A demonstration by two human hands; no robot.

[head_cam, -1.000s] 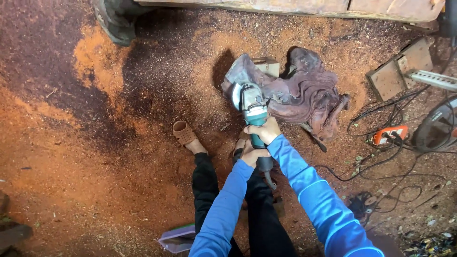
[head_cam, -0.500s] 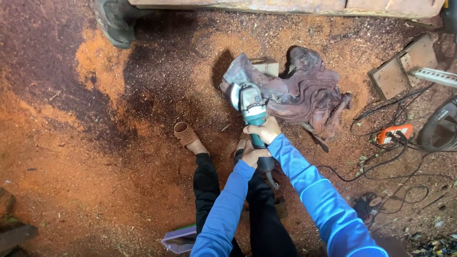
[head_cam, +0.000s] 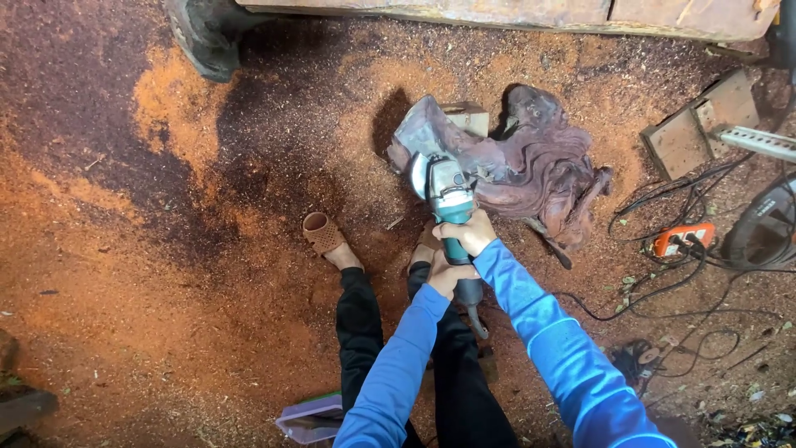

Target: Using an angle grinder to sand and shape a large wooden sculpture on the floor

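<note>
Angle grinder [head_cam: 448,203]: teal and grey body, disc end against the near left edge of the wood piece, handle pointing back toward the person. The disc itself is mostly hidden under its guard and hard to make out.

Wood piece [head_cam: 522,162]: gnarled, purplish-brown chunk lying on the sawdust floor [head_cam: 166,249]; a small pale block [head_cam: 466,116] shows just behind it, partly covered.

Right hand [head_cam: 471,232]: fingers clamped around the grinder's teal body, arm in a blue sleeve stretched forward.

Left hand [head_cam: 448,276]: fingers closed on the dark rear handle, just behind the right hand; its fingertips are hidden underneath.

Legs in black trousers, a brown sandal [head_cam: 322,234] on the left foot; the other foot is hidden behind the hands and tool.

Orange power strip [head_cam: 684,241] with tangled black cables, to the right, well apart from the wood.

Wooden board [head_cam: 701,124] at upper right. A heavy timber [head_cam: 514,12] is cut off by the top edge.
</note>
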